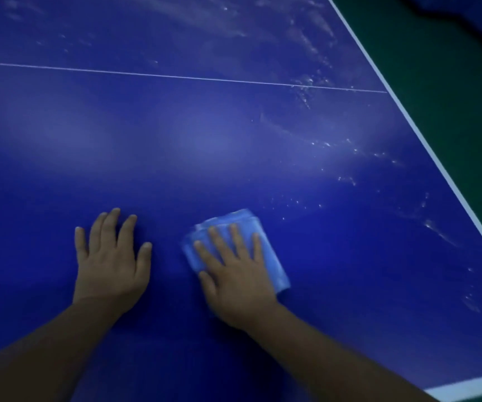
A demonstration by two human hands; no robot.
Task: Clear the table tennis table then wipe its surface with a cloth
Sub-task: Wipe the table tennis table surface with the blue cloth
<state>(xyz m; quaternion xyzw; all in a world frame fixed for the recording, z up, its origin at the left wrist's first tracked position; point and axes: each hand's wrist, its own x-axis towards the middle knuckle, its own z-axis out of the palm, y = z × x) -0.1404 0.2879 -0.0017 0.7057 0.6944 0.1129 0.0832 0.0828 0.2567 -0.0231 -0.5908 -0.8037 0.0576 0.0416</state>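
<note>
The blue table tennis table (pixel 205 134) fills the view, with a thin white centre line across its upper part. A folded light-blue cloth (pixel 268 256) lies flat on it at lower centre. My right hand (pixel 234 271) presses down on the cloth with straight, spread fingers. My left hand (pixel 112 262) rests flat on the bare table to the left of the cloth, fingers spread, holding nothing. Pale smears and droplets mark the surface on the right and top.
The table's white side edge (pixel 425 140) runs diagonally down the right, with green floor (pixel 460 82) beyond it. A white end stripe (pixel 472 390) shows at the bottom right corner. A dark shape (pixel 466 13) sits at the top right.
</note>
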